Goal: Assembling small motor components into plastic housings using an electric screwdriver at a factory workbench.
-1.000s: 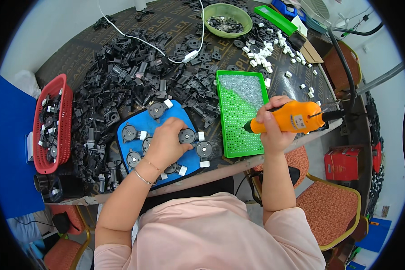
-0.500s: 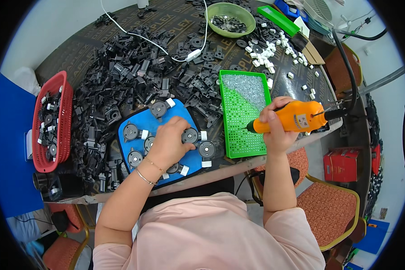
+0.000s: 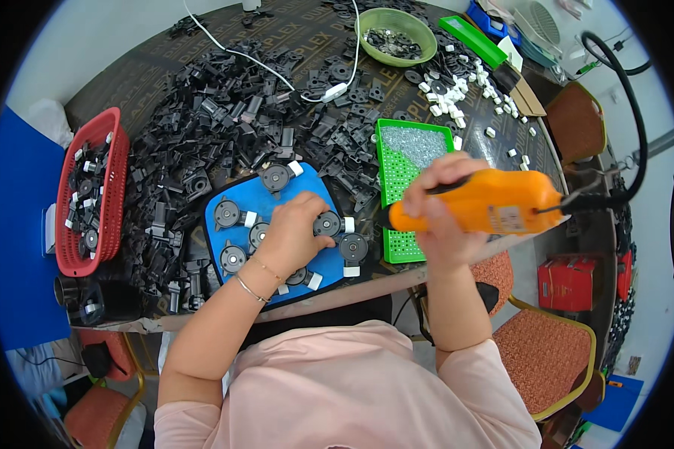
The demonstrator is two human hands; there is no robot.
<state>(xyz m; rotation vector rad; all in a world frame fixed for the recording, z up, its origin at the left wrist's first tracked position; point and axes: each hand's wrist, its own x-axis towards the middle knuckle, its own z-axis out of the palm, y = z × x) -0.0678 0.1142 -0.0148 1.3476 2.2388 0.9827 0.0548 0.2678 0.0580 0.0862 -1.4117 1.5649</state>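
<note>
My left hand rests over a blue mat, its fingers and thumb closed around a round black plastic part with a white block at its side. Several similar parts lie about it on the mat, one round black part just to the right of my thumb. My right hand grips an orange electric screwdriver, held above the green perforated tray with its dark tip end pointing left. Small silvery pieces, perhaps screws, fill the tray's far end. The bit is not visible.
Loose black plastic parts heap the table's left and middle. A red basket of assembled parts stands at far left. Farther back are a green bowl, white blocks and a white cord. The screwdriver's black cable loops on the right.
My right hand has brought the screwdriver left, toward my left hand, and it looks larger. My left hand keeps its hold on the same part. The whole view has shifted slightly.
</note>
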